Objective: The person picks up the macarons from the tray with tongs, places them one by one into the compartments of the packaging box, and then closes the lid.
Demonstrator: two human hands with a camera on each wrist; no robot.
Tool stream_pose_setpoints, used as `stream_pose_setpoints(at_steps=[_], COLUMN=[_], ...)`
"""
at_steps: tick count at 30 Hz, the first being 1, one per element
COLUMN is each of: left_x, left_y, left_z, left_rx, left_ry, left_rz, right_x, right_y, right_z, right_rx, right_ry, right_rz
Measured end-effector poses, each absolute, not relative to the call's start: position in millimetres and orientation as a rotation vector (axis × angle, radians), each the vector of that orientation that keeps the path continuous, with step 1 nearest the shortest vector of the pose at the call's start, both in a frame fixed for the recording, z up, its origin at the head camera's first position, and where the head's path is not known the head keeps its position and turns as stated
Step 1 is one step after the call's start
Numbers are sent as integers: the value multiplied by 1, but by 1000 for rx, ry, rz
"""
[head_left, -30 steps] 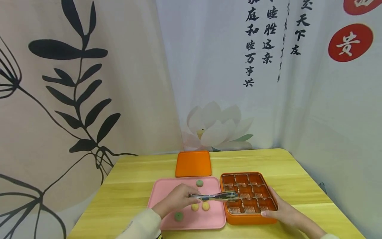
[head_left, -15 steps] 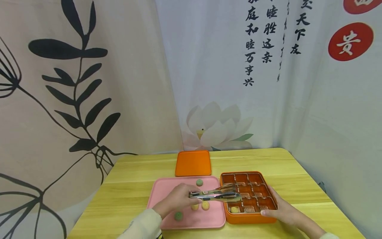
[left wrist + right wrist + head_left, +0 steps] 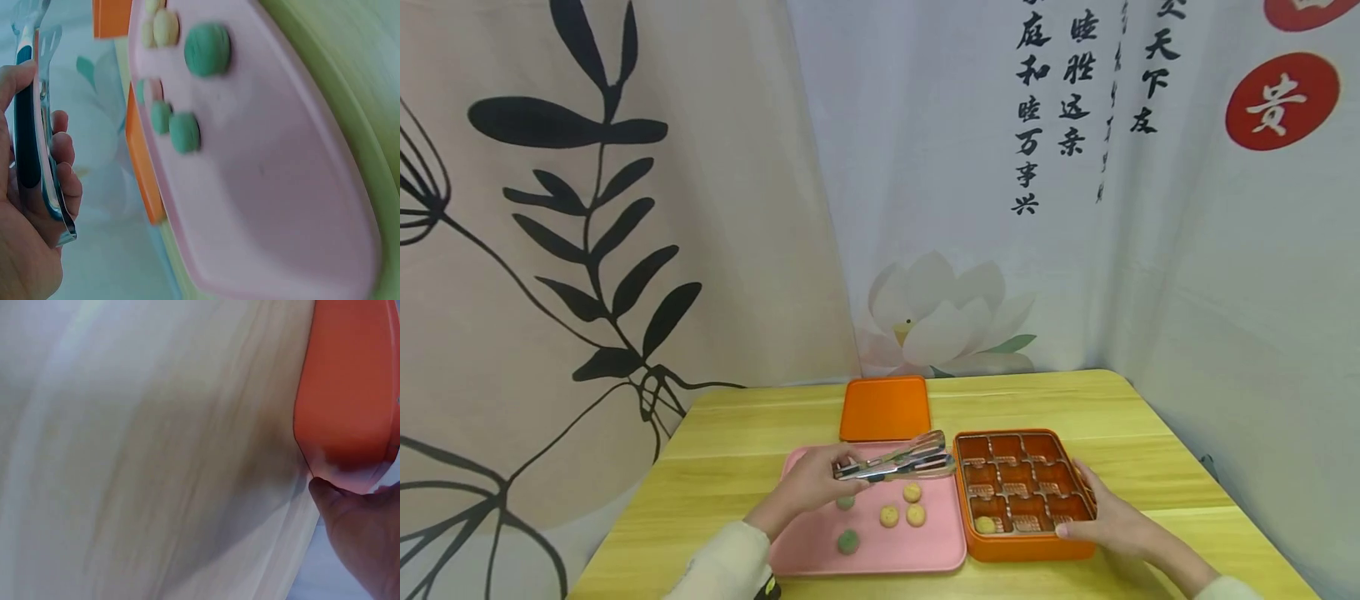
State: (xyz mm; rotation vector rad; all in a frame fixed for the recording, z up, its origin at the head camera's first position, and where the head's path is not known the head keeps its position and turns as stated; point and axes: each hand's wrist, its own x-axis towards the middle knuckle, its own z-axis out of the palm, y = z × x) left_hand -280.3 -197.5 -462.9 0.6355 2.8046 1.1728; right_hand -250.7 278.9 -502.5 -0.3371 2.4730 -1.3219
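We see the left hand's (image 3: pixel 814 483) fingers curled round the metal tongs (image 3: pixel 904 461), above the pink tray (image 3: pixel 925 554). The right hand's (image 3: pixel 1116 518) thumb and fingers grip the orange box (image 3: pixel 1022 548), beside the tray; 1 yellow ball (image 3: pixel 985 525) lies in the box's near left compartment.
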Motion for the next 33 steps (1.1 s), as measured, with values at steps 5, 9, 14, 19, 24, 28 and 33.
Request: stream_pose_setpoints(at_steps=[5, 9, 14, 19, 24, 28, 33], left_x=[-282, -282, -279, -274, -268, -262, -258], left_y=[-230, -256, -289, -314, -330, -339, -346], left_z=[-463, -464, -471, -479, -484, -488, -497], left_rx=[526, 398, 306, 337, 392, 429, 445], left_ry=[2878, 2927, 2946, 2920, 2882, 2850, 2814], left_rz=[1187, 1191, 1191, 1188, 1187, 1207, 1198], right_x=[-254, -255, -257, -258, -259, -261, -262], right_y=[281, 283, 284, 284, 285, 285, 285], right_z=[-503, -507, -510, -510, -510, -511, -511], right_rx=[-332, -333, -360, -354, -374, -402, -419], right_ry=[2444, 2425, 2379, 2382, 2373, 2348, 2317], right_rz=[-1351, -1382, -1430, -1418, -1405, -1429, -1451])
